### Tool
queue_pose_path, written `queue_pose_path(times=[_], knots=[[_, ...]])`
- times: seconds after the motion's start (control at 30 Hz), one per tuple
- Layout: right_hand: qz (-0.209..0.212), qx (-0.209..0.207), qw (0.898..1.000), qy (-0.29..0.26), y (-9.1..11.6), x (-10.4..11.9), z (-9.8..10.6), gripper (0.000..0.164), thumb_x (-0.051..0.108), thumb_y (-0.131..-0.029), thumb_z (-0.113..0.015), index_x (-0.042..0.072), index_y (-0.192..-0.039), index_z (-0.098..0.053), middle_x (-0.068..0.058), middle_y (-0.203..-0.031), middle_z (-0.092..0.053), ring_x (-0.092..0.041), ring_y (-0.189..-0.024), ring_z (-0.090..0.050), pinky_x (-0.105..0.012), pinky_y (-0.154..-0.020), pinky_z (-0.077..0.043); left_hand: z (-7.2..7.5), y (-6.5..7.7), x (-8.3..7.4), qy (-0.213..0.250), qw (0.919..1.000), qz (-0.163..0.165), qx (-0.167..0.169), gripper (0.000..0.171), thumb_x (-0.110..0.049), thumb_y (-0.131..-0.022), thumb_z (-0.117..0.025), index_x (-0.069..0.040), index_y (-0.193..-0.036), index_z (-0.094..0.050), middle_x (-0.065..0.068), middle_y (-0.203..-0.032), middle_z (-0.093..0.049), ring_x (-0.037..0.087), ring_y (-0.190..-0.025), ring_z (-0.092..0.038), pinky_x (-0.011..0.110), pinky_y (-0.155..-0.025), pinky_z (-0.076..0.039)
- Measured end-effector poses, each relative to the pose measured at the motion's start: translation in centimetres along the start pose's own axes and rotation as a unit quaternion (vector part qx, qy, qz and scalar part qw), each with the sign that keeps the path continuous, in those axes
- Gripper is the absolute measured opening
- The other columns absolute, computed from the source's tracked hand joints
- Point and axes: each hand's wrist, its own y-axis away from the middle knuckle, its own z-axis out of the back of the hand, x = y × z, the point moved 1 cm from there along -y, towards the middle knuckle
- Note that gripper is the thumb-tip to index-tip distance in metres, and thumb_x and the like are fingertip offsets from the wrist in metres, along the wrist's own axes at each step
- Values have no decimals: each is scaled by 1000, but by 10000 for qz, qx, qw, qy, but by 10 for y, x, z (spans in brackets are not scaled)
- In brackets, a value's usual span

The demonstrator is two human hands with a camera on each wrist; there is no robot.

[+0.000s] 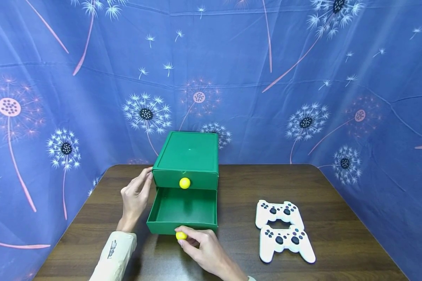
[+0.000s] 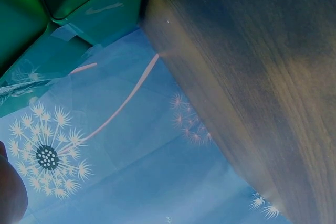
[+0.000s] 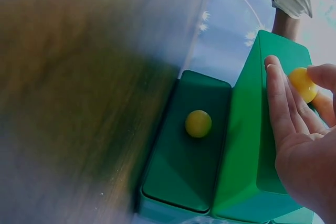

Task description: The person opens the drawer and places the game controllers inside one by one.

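Note:
A green two-drawer box [image 1: 188, 150] stands on the table, with a round yellow knob on each drawer front. Its lower drawer [image 1: 186, 207] is pulled well out, and no object shows inside; the upper drawer [image 1: 167, 178] is closed. My right hand [image 1: 207, 249] pinches the lower yellow knob [image 1: 181, 235] between thumb and fingers. In the right wrist view, that knob [image 3: 302, 84] sits between thumb and fingers, the upper knob [image 3: 198, 124] beyond. Against the box's left side rest the extended fingertips of my left hand [image 1: 135, 197]. The left wrist view shows the box's side [image 2: 100, 17].
Two white game controllers, a rear one [image 1: 279, 212] and a front one [image 1: 286, 242], lie touching on the right of the brown wooden table [image 1: 239, 187]. A blue dandelion-print cloth [image 1: 253, 105] hangs behind and beside the table.

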Motion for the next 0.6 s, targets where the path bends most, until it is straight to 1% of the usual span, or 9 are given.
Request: queue_pose_path(times=[0.07, 0.33, 0.4, 0.6], knots=[[-119, 38, 9999, -59, 0, 1, 0, 23, 5, -100, -68, 7, -123, -72, -1, -94, -74, 7, -81, -62, -15, -71, -56, 0, 0, 0, 25, 10000, -2, -8, 43, 27, -78, -73, 6, -116, -75, 18, -107, -76, 40, -84, -74, 10, -87, -50], [-69, 28, 10000, 1, 2, 1, -1, 24, 4, -100, -69, 7, -124, -72, 1, -96, -74, 5, -80, -63, -14, -71, -56, -1, 0, -1, 1, 10000, 37, -5, 42, 27, -79, -73, 7, -115, -76, 18, -107, -76, 40, -83, -74, 10, -87, -50], [-131, 43, 9999, -51, 2, 1, 0, 24, 5, -100, -68, 7, -124, -72, 1, -96, -75, 5, -80, -63, -14, -71, -56, -1, 0, -1, 30, 10000, 40, 8, 41, 27, -79, -72, 7, -115, -75, 18, -107, -76, 40, -83, -74, 10, -87, -50], [162, -29, 9998, 65, 2, 1, 0, 26, 2, -99, -68, 7, -125, -71, 0, -95, -74, 8, -81, -61, -13, -70, -55, -1, -1, -2, 82, 10000, 41, 18, 41, 27, -80, -72, 8, -116, -75, 20, -107, -76, 42, -83, -74, 10, -87, -50]])
